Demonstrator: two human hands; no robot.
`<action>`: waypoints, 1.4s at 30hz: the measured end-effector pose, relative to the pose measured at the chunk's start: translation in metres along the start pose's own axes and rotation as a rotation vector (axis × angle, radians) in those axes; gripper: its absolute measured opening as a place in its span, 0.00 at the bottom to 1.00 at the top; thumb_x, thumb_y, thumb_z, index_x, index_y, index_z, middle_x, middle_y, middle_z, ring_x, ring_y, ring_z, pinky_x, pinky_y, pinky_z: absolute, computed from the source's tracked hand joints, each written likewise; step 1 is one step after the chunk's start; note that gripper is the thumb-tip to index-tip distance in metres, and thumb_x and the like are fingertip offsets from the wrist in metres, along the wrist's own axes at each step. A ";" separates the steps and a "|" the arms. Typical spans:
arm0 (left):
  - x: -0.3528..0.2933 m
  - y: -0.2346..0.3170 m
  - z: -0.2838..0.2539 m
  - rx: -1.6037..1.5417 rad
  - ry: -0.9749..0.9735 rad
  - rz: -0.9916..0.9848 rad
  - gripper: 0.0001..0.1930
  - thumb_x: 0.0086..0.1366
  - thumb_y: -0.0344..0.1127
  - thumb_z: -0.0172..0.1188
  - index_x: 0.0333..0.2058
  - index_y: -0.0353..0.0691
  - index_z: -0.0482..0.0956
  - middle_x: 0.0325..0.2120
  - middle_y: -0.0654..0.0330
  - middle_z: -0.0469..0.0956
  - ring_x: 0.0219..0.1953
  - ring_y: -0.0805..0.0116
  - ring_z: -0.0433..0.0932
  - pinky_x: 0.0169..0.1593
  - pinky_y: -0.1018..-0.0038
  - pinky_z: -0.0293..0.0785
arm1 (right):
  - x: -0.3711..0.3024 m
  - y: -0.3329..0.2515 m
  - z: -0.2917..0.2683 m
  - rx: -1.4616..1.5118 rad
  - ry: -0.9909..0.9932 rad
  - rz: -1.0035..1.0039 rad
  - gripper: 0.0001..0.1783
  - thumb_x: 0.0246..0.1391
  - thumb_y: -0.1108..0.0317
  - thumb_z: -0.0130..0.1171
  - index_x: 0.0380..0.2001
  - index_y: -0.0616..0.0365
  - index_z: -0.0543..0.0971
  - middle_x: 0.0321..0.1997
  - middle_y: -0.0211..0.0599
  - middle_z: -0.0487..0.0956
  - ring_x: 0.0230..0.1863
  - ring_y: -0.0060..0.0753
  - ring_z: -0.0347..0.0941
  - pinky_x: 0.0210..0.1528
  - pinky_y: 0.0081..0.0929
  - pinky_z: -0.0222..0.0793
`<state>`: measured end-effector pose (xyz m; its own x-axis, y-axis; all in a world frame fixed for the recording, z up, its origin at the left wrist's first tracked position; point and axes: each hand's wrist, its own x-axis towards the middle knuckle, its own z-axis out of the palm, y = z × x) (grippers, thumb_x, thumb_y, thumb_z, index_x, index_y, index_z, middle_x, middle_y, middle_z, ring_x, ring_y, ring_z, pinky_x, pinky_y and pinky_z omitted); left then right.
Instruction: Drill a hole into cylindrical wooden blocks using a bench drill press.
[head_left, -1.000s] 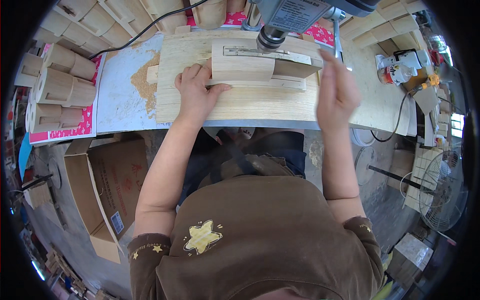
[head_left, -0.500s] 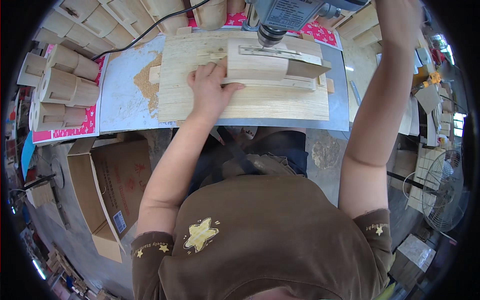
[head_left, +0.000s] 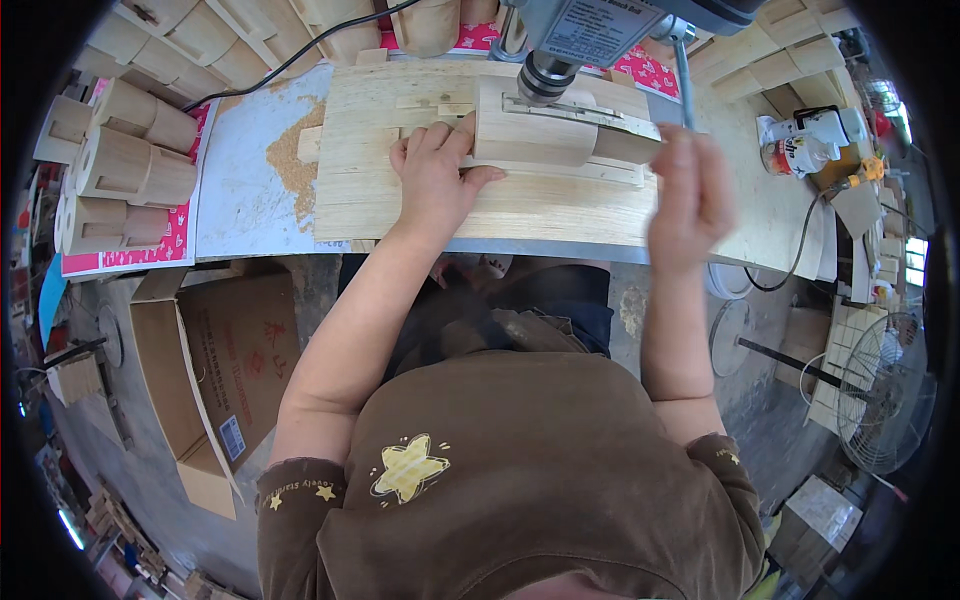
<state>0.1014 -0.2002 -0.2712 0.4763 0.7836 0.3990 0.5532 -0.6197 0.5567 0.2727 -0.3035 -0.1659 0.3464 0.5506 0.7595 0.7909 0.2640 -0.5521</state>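
My left hand (head_left: pixel 435 180) grips the left end of a pale wooden cylinder (head_left: pixel 530 135), its fingers bent against the end and its thumb stretched along the near side. The cylinder lies sideways on a flat wooden board (head_left: pixel 400 215), with a slotted wooden strip (head_left: pixel 590 117) along its top. Over that strip stands the chuck (head_left: pixel 545 78) of a bench drill (head_left: pixel 600 25); the bit's tip is hard to make out. At the right, my right hand (head_left: pixel 690 195), smeared by motion, is closed around the lower end of the drill's lever (head_left: pixel 685 80).
Cut wooden cylinders (head_left: pixel 125 175) are stacked at left and back. Sawdust (head_left: pixel 297 165) lies beside the board. A black cable (head_left: pixel 300 65) crosses the back left. Bottles (head_left: pixel 800 150) stand at the right. Below the table are an open cardboard box (head_left: pixel 235 370) and a fan (head_left: pixel 880 390).
My right hand has come down and inward from high on the right, bringing the lever into view. The cylinder and my left hand have shifted slightly right.
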 end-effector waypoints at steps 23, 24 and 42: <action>0.013 -0.010 0.002 -0.347 -0.097 -0.110 0.22 0.38 0.42 0.71 0.35 0.40 0.80 0.32 0.66 0.73 0.42 0.67 0.69 0.53 0.62 0.47 | 0.143 0.017 -0.005 0.086 -0.086 0.041 0.22 0.58 0.58 0.48 0.53 0.57 0.70 0.47 0.44 0.76 0.45 0.41 0.73 0.47 0.27 0.66; 0.014 -0.011 0.003 -0.422 -0.096 -0.112 0.22 0.38 0.41 0.71 0.34 0.40 0.79 0.32 0.66 0.73 0.42 0.67 0.69 0.53 0.62 0.47 | 0.131 0.056 -0.023 0.059 -0.102 0.145 0.12 0.52 0.65 0.56 0.34 0.62 0.78 0.27 0.33 0.75 0.33 0.24 0.69 0.40 0.24 0.65; -0.015 -0.081 -0.246 -0.534 0.162 -0.328 0.16 0.45 0.33 0.70 0.32 0.34 0.78 0.47 0.62 0.66 0.46 0.71 0.68 0.47 0.75 0.67 | -0.031 0.033 -0.039 -0.011 -0.727 0.217 0.15 0.36 0.76 0.64 0.33 0.64 0.78 0.32 0.40 0.77 0.36 0.35 0.71 0.40 0.27 0.64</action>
<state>-0.1183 -0.1510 -0.1429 0.2082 0.9511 0.2281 0.2163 -0.2723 0.9376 0.3080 -0.3432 -0.1947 0.0775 0.9737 0.2141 0.7494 0.0847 -0.6567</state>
